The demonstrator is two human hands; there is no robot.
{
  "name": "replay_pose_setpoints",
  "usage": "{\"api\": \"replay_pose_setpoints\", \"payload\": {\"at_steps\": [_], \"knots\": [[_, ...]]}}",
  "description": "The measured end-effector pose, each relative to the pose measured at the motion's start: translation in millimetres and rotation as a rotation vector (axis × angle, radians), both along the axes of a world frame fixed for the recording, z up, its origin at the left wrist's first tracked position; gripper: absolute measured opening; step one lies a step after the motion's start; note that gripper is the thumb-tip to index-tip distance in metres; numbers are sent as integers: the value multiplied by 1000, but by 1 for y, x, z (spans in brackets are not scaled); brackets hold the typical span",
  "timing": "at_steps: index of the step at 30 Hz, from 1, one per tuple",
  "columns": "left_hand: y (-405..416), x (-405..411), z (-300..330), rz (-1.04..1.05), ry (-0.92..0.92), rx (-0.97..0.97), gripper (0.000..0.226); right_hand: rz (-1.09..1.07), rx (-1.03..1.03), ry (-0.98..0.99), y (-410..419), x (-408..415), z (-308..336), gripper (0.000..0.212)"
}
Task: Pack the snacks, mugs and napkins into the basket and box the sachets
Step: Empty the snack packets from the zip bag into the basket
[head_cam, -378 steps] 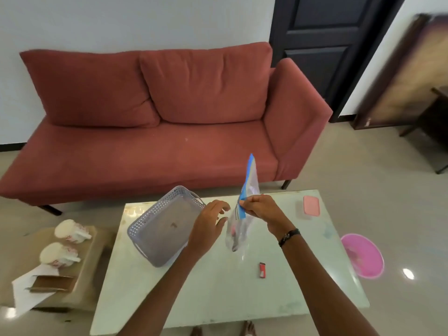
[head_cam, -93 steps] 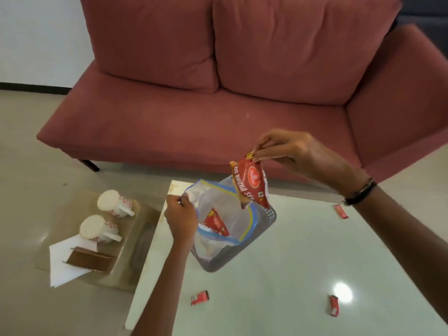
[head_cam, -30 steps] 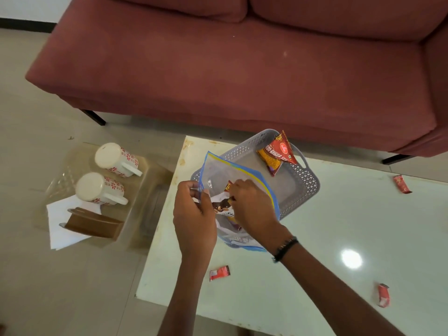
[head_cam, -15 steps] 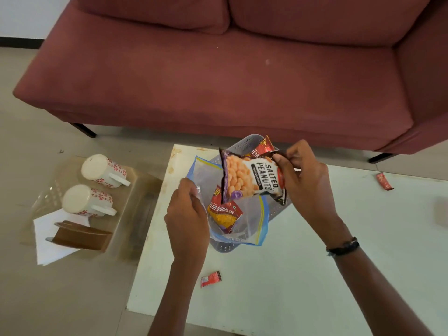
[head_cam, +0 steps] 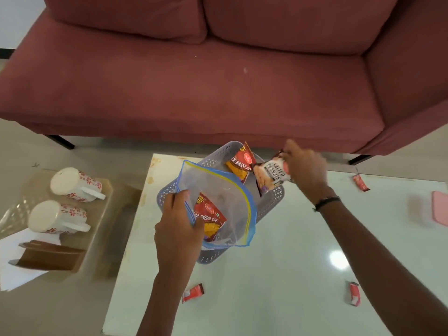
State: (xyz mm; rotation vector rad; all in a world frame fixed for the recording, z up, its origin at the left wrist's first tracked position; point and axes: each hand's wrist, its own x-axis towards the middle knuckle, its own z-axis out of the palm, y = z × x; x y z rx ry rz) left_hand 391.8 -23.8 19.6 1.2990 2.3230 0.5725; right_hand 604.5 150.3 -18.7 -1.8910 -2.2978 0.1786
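The salted-peanut packet [head_cam: 271, 174] is pinched in the right hand [head_cam: 304, 169] over the basket [head_cam: 275, 198]'s far corner, seemingly just above the rim. It is best lowered flat beside the red snack packet [head_cam: 240, 163] before release, while the zip bag [head_cam: 218, 204], gripped at its mouth by the left hand [head_cam: 178, 229], is held open.

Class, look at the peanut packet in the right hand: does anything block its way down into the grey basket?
Nothing visible does. The right hand holds the peanut packet over the grey basket's far end, beside a red snack packet. The zip bag covers only the near part.
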Motion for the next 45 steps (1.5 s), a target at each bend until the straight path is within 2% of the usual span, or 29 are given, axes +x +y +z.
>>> {"api": "replay_pose_setpoints", "payload": {"at_steps": [2,4,7,10,15,17,20,25,26,28,30,31,32,35,38,41,45], "knots": [[3,3,-1,-35,-23,24,59,138,-53,-139,8,-10,-28,14],[7,5,-2,-59,-44,42,60,233,-115,-232,17,-19,-52,30],[10,5,-5,-81,-60,59,60,341,-121,-266,33,-28,-83,51],[11,4,-13,-89,-87,76,59,350,-163,-288,44,-30,-99,41],[7,2,-19,-52,-107,34,59,141,-301,66,45,-12,-112,33],[6,1,-19,-46,-112,31,59,131,-355,152,42,-4,-116,26],[7,0,-18,-31,-112,25,59,101,-390,213,43,0,-118,27],[8,3,-16,-15,-115,11,60,29,-288,227,25,-6,-94,27],[7,3,-16,-17,-115,19,60,33,-211,304,15,-9,-78,22],[5,5,-14,-15,-120,20,60,66,-56,577,-12,-20,-34,14],[4,8,-13,-16,-118,18,59,163,-37,723,-44,-40,11,9],[4,10,-12,-15,-117,25,58,225,-103,691,-59,-54,27,10],[4,12,-11,-15,-115,34,57,289,-212,578,-70,-69,32,13],[0,15,-4,-9,-110,63,56,437,-533,86,-83,-113,11,23],[-7,17,-4,3,-94,80,56,453,-635,-161,-84,-137,-32,29],[-15,19,-9,2,-91,106,54,379,-601,-266,-83,-150,-66,33],[-25,16,-19,51,-100,101,55,340,-560,-212,-88,-154,-82,30]]}}
